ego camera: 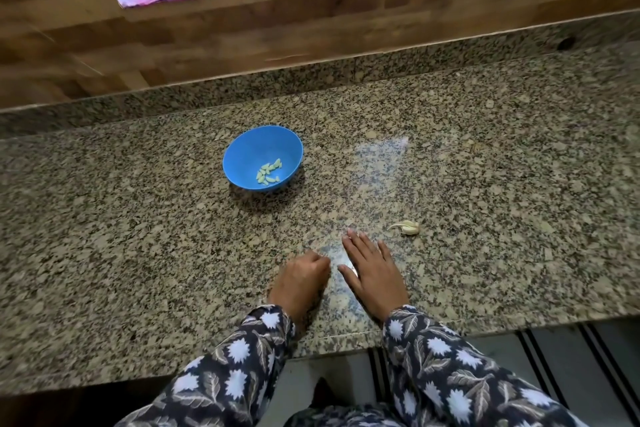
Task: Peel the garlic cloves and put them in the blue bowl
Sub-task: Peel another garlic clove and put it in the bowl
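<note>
Pale, papery unpeeled garlic (408,227) with curled stem, right of centre; greenish peeled cloves (268,173) clustered in blue bowl (249,149). Right hand (375,276) flat, fingers spread; left hand (299,279) curled, contents hidden.

No text, label, brand or number can be read anywhere, though the upper part looks blurred.
</note>
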`<state>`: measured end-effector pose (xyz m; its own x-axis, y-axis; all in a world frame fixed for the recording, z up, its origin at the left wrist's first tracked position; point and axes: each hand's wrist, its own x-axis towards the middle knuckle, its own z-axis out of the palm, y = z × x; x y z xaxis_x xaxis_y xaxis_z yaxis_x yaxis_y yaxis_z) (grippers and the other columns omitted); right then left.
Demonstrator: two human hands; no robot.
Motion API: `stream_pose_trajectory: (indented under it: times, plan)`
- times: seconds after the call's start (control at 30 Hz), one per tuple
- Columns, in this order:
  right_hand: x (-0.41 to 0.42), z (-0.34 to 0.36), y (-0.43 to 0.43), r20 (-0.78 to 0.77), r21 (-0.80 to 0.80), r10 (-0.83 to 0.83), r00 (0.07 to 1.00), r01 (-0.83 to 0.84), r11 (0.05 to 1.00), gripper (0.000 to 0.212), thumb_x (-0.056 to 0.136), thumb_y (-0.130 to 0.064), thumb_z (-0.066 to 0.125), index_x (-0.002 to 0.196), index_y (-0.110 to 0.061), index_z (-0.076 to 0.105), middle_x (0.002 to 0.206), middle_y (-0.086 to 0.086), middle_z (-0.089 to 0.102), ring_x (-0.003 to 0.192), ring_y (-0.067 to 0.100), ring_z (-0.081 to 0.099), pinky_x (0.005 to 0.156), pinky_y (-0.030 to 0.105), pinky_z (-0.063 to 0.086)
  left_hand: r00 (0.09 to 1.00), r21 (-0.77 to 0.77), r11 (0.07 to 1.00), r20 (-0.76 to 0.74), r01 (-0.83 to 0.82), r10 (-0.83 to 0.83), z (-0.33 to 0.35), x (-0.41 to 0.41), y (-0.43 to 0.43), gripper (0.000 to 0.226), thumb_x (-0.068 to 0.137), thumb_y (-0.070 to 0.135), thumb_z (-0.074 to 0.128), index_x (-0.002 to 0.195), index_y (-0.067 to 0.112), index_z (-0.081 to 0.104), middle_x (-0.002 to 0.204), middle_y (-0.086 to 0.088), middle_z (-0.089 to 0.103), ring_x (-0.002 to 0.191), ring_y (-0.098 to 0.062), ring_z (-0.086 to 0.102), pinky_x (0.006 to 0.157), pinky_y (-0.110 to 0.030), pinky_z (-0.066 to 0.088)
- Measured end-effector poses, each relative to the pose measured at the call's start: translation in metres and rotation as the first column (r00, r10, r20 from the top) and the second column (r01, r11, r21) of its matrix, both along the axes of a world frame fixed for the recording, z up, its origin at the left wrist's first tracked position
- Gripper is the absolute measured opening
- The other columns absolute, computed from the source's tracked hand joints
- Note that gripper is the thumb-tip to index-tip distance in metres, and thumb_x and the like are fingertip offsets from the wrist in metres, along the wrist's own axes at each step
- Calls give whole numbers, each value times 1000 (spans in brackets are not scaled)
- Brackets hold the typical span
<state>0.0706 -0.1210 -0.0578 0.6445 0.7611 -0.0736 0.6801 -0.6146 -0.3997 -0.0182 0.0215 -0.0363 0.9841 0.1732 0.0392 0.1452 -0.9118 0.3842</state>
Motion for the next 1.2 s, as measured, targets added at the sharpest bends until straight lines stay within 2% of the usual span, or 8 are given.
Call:
stream_pose_trajectory:
  times: [0.2,0.33,0.47,0.63,0.7,0.9,1.1,1.2]
  plan:
    - [0,0,0,-11,18,-5,1000,6,1000,63,88,-58,4,142,-27,-3,152,-13,-5,141,5,-5,112,29,-10,950,-196,937,64,-290,307,5,9,6,24,87,25,61,104,10,69,94,-6,70,80,-15,64,75,-28,56]
    - [-1,2,0,-18,16,-8,1000,8,1000,62,89,-57,5,143,-27,-3,152,-12,-6,140,4,-8,112,28,-11,964,-208,958,138,-197,228,-3,-2,4,22,84,19,64,102,9,70,88,-7,69,69,-18,66,63,-35,59]
    - [0,2,0,-15,11,-7,1000,7,1000,62,91,-55,10,146,-26,1,153,-12,-5,140,4,-7,112,28,-11,978,-149,983,159,-110,134,-6,-11,5,27,80,11,61,106,9,68,85,-7,69,61,-12,64,58,-19,56]
    - [-1,0,0,-12,24,-4,1000,4,1000,65,89,-57,6,146,-25,4,152,-12,-4,141,6,-3,112,29,-10,901,-411,806,-112,-425,418,11,13,8,15,86,15,64,100,13,67,91,3,68,77,-9,65,65,-13,52]
    - [0,-1,0,-8,24,-7,1000,7,1000,63,91,-55,10,146,-25,5,152,-11,-3,140,5,-4,112,29,-10,890,-446,770,-203,-456,409,13,25,13,9,82,15,69,90,14,67,86,4,69,76,-6,65,68,-15,53]
    - [0,-6,0,18,25,-3,1000,2,1000,62,93,-53,14,147,-23,10,153,-10,1,141,7,1,114,31,-5,936,-196,928,-225,-317,272,15,33,11,8,86,20,64,89,12,66,88,-1,69,83,-15,63,81,-32,53]
    - [1,-7,-1,11,29,-4,1000,4,1000,61,93,-53,14,146,-24,7,152,-10,-1,141,6,-3,114,31,-7,963,-130,955,-76,-268,260,20,33,11,9,89,14,60,92,8,66,89,-2,69,80,-14,64,76,-23,52]
    - [0,-6,1,-3,21,2,1000,-2,1000,59,94,-52,15,145,-26,3,152,-12,-5,140,5,-6,113,30,-9,999,61,998,-29,-33,34,12,23,9,12,91,7,57,98,2,65,88,-10,67,76,-21,63,73,-27,55]
